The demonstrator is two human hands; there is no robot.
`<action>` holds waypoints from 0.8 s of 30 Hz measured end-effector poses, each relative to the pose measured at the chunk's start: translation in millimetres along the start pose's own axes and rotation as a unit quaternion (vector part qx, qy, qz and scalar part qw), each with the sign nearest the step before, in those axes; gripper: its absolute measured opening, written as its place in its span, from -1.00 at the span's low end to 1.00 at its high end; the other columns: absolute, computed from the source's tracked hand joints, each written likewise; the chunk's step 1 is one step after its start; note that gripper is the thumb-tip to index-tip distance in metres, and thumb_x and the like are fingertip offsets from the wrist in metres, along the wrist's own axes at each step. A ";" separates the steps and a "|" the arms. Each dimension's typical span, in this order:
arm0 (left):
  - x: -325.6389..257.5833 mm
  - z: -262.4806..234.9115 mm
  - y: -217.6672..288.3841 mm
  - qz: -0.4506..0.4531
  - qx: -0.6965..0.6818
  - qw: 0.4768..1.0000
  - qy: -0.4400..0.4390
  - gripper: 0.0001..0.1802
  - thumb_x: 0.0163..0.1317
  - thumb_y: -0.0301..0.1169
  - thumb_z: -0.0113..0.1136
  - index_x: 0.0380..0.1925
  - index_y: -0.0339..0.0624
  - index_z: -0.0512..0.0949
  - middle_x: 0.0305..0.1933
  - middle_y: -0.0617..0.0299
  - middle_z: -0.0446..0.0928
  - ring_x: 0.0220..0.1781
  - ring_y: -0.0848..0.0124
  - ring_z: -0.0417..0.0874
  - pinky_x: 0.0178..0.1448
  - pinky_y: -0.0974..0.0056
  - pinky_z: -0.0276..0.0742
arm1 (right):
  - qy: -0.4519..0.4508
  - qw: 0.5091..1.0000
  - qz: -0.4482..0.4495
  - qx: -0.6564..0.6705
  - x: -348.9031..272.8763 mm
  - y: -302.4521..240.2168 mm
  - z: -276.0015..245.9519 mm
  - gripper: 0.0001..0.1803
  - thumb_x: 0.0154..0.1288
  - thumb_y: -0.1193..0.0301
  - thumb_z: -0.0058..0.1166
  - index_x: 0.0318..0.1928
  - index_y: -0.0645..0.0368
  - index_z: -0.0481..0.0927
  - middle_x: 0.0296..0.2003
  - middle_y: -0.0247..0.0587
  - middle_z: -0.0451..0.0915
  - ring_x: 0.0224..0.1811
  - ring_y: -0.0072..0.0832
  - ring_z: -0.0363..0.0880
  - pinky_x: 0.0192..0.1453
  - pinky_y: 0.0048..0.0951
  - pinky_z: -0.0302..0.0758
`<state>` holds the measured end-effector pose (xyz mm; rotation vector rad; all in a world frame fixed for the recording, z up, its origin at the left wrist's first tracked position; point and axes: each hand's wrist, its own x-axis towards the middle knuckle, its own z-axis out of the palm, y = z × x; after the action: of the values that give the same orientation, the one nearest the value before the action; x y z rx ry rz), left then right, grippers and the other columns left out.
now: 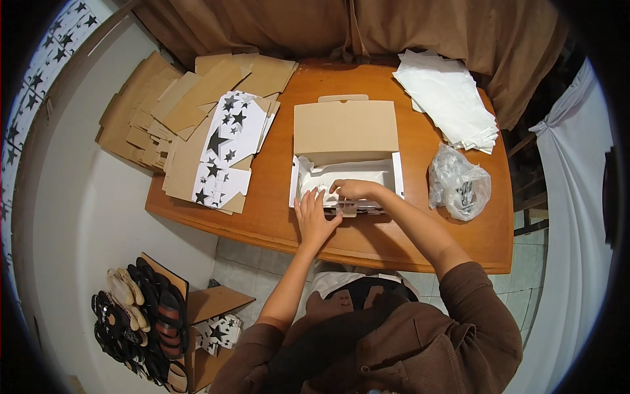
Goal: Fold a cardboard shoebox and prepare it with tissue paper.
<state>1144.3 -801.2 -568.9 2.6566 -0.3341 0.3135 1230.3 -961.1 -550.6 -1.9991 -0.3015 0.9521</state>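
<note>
An open cardboard box with its lid flipped back sits in the middle of the wooden table. White tissue paper lines its inside. My left hand lies flat with spread fingers on the box's near-left edge, touching the paper. My right hand reaches into the box from the right, its fingers pressing down on the tissue. Whatever lies beneath the paper is hidden, and neither hand clearly grips anything.
Flat cardboard box blanks, some printed with black stars, are piled at the table's left. A stack of white paper sheets and a clear plastic bag lie at right. Sandals fill a box on the floor.
</note>
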 end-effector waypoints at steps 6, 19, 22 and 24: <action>3.7 0.1 18.4 -0.047 0.008 0.999 0.016 -0.09 -0.17 0.12 0.28 0.15 -0.19 0.28 0.23 -0.10 0.20 0.35 0.04 0.07 0.39 -0.18 -0.32 | -0.080 0.991 0.055 -0.095 -27.6 13.9 -24.6 -0.61 0.34 0.26 -0.31 0.06 0.14 0.42 -0.05 -0.04 0.51 -0.09 -0.34 0.47 -0.07 -0.33 0.41; 2.0 4.2 18.9 -0.032 0.034 0.998 0.042 0.03 -0.27 0.16 0.33 0.19 -0.15 0.23 0.19 -0.12 0.21 0.32 0.01 0.09 0.37 -0.23 -0.31 | -0.001 1.000 0.019 0.024 -45.5 11.4 -1.0 -0.52 0.41 0.16 -0.35 0.06 0.32 0.37 -0.05 -0.06 0.47 -0.08 -0.35 0.41 0.06 -0.38 0.31; 3.7 0.7 21.8 -0.021 0.034 0.998 0.040 -0.03 -0.22 0.14 0.31 0.17 -0.17 0.25 0.17 -0.14 0.23 0.31 0.00 0.11 0.37 -0.22 -0.31 | 0.029 0.998 -0.031 -0.038 -40.9 20.1 -9.0 -0.51 0.39 0.15 -0.32 0.05 0.31 0.39 -0.02 0.00 0.47 0.00 -0.24 0.42 0.11 -0.33 0.30; 8.9 -4.9 20.5 -0.010 0.019 0.998 0.054 -0.09 -0.17 0.09 0.30 0.15 -0.18 0.27 0.17 -0.14 0.23 0.29 -0.01 0.14 0.36 -0.19 -0.22 | 0.060 0.992 -0.064 -0.090 -38.2 18.3 -20.5 -0.52 0.38 0.15 -0.28 0.04 0.30 0.41 0.01 0.06 0.47 0.07 -0.14 0.41 0.14 -0.29 0.30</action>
<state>1146.1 -818.5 -554.0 2.6651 -0.2698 0.4582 1216.6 -1004.6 -539.1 -2.1620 -0.4567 0.7415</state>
